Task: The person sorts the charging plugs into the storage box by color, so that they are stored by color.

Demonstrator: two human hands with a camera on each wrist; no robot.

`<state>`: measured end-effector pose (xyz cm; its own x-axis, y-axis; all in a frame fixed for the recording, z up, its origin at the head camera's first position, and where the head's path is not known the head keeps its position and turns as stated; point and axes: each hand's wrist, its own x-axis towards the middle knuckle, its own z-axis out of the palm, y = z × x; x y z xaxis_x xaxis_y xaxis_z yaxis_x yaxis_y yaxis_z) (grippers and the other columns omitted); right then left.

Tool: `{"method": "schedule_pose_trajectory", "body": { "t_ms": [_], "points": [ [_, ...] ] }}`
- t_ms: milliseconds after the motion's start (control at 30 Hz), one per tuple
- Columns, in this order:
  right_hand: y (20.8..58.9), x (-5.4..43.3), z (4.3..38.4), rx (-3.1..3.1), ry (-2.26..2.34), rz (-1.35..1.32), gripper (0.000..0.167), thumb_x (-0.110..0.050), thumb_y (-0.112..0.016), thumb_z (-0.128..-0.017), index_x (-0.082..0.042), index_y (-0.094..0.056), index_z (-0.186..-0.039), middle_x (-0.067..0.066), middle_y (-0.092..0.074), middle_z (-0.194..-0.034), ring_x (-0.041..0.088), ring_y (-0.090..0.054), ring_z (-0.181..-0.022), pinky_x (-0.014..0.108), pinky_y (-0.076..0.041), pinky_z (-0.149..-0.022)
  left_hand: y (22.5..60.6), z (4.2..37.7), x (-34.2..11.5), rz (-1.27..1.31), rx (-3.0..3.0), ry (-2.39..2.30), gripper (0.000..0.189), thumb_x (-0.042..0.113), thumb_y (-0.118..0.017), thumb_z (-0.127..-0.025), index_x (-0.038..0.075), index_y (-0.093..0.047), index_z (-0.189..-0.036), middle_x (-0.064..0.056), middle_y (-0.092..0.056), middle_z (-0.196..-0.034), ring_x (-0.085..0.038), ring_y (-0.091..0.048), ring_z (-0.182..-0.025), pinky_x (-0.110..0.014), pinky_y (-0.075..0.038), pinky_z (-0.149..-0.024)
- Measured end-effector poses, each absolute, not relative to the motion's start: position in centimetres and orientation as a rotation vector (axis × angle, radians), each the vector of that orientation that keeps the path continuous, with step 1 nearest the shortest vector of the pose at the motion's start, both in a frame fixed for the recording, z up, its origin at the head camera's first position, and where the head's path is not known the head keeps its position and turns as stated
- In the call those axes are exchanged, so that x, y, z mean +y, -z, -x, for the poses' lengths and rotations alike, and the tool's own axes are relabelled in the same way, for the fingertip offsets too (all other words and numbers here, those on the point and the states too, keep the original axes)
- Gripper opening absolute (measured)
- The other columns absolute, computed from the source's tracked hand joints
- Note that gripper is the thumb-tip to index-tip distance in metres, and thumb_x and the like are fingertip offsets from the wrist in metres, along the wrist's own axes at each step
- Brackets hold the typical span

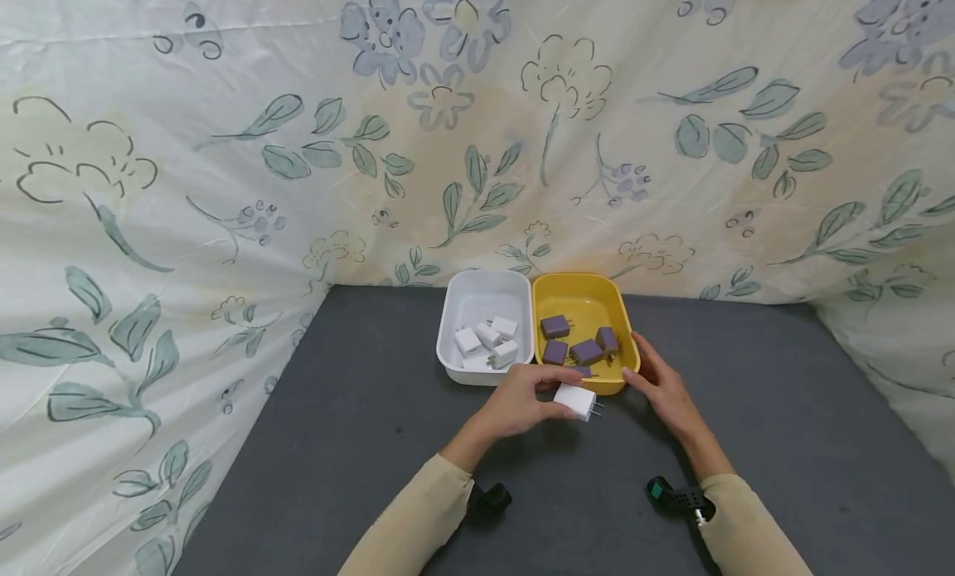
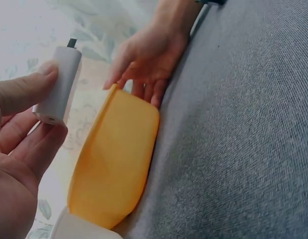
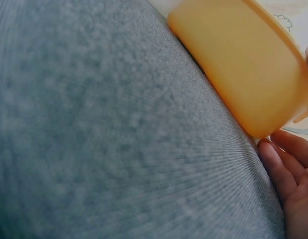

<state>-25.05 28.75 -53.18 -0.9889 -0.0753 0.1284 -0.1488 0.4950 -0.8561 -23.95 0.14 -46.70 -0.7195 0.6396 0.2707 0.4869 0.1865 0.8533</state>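
My left hand [image 1: 518,402] pinches a white charger plug [image 1: 575,401] between thumb and fingers, in front of the yellow container's near edge. In the left wrist view the same white charger plug [image 2: 59,84] stands tilted, a metal prong at its top end. My right hand [image 1: 666,394] holds the yellow container [image 1: 594,290] at its near right corner, thumb at the rim and fingers along the outer side. Several purple charger plugs [image 1: 586,352] lie inside that container. In the right wrist view, fingertips [image 3: 271,154] touch the low corner of the yellow container [image 3: 243,64].
A white container [image 1: 488,284] stands right beside the yellow one, on its left, with several white charger plugs [image 1: 504,354] in it. Both sit on a dark grey tabletop [image 1: 358,427], near its back edge. Behind hangs a floral curtain [image 1: 492,145].
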Motion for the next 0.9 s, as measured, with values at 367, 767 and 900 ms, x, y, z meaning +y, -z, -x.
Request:
{"method": "schedule_pose_trajectory", "body": {
  "t_ms": [367, 767, 900],
  "points": [
    [53.2, 28.9, 24.9, -2.637, -1.558, -0.237, 0.068, -0.037, -0.053, -0.100, -0.038, -0.012, -0.155, 0.019, -0.044, -0.149, 0.035, -0.048, -0.130, 0.004, -0.040, -0.086, 45.2, 25.2, -2.2, -0.962, 2.348, -1.757, 0.044, 0.015, -0.080, -0.080, 0.008, -0.067, -0.122, -0.002, -0.069, -0.121, -0.013, -0.064, -0.111, -0.030, -0.053, -0.099],
    [53.1, 29.0, 24.8, -2.625, -1.565, -0.246, 0.069, -0.035, -0.054, -0.100, -0.037, -0.014, -0.155, 0.019, -0.045, -0.149, 0.018, -0.053, -0.125, 0.005, -0.041, -0.086, 44.5, 27.0, -5.1, -0.789, 2.445, -1.846, 0.047, 0.011, -0.080, -0.079, 0.008, -0.066, -0.124, -0.010, -0.070, -0.120, -0.024, -0.064, -0.114, -0.040, -0.052, -0.102],
    [53.1, 28.9, 24.8, -2.626, -1.552, -0.250, 0.068, -0.034, -0.054, -0.100, -0.036, -0.014, -0.156, 0.019, -0.046, -0.148, 0.034, -0.050, -0.129, 0.005, -0.041, -0.086, 44.9, 28.0, -6.0, -0.753, 2.516, -1.852, 0.048, 0.013, -0.082, -0.077, 0.009, -0.067, -0.122, -0.006, -0.071, -0.118, -0.020, -0.065, -0.112, -0.035, -0.053, -0.100]
  ]
}}
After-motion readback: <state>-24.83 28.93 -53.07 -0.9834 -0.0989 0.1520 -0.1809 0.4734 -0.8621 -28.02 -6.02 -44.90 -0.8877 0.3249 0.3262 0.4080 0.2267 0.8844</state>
